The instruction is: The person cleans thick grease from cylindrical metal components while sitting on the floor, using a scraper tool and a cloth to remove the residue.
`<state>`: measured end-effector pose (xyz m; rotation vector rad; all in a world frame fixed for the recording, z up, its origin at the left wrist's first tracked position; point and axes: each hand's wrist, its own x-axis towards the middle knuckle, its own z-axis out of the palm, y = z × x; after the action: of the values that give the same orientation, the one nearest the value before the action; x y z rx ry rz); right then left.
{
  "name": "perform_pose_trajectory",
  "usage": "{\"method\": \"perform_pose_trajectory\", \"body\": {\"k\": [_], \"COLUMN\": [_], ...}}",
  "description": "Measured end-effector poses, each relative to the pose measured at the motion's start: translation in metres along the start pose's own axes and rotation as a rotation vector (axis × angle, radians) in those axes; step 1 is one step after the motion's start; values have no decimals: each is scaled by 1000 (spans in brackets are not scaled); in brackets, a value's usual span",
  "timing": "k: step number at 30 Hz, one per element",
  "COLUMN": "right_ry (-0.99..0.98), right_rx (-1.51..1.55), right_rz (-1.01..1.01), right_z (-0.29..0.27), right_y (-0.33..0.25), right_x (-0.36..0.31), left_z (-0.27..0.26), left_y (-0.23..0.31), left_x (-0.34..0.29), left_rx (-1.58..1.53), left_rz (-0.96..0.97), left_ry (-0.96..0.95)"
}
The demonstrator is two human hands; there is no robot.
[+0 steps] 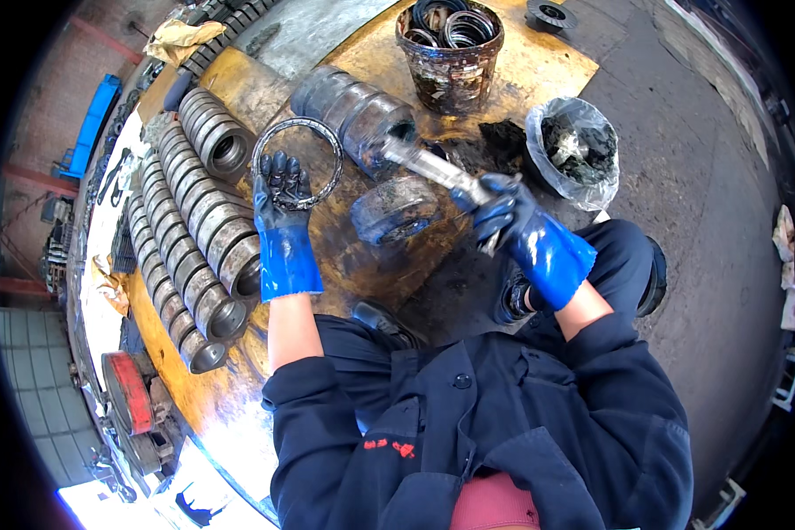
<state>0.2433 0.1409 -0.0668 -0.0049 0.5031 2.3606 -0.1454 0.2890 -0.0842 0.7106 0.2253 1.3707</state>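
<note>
My left hand [284, 225], in a blue rubber glove darkened with grease, is palm up with its fingers curled inside a shiny, greasy ring [337, 141]. The ring's lower edge rests against the palm. A long, pale, smeared tool [433, 165], flat and brush-like, is gripped in my right hand [512, 221], also gloved in blue. Motion blurs its far end, so I cannot tell its exact kind. That end overlaps the near end of a row of thick metal cylinders [353, 110]. Between my hands a short greasy metal cylinder [395, 210] lies on the board.
Several rows of metal sleeves [208, 208] lie to the left on a stained yellow board [548, 57]. A grimy bucket [455, 75] of rings stands at the back. A plastic-lined container [583, 150] with dark grease sits at the right, and a flanged disc [552, 15] lies beyond.
</note>
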Motion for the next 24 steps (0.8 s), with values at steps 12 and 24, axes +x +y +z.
{"method": "perform_pose_trajectory", "body": {"k": [12,24], "right_ry": [2130,1421], "right_rx": [-1674,-2732], "right_rz": [-1196,-604], "right_z": [-130,-63], "right_y": [-199,-122], "right_x": [-69,-35], "left_z": [39,65], "left_y": [-32,-11], "left_x": [14,-6], "left_rx": [74,457], "left_rz": [-199,-229], "left_ry": [149,310]}}
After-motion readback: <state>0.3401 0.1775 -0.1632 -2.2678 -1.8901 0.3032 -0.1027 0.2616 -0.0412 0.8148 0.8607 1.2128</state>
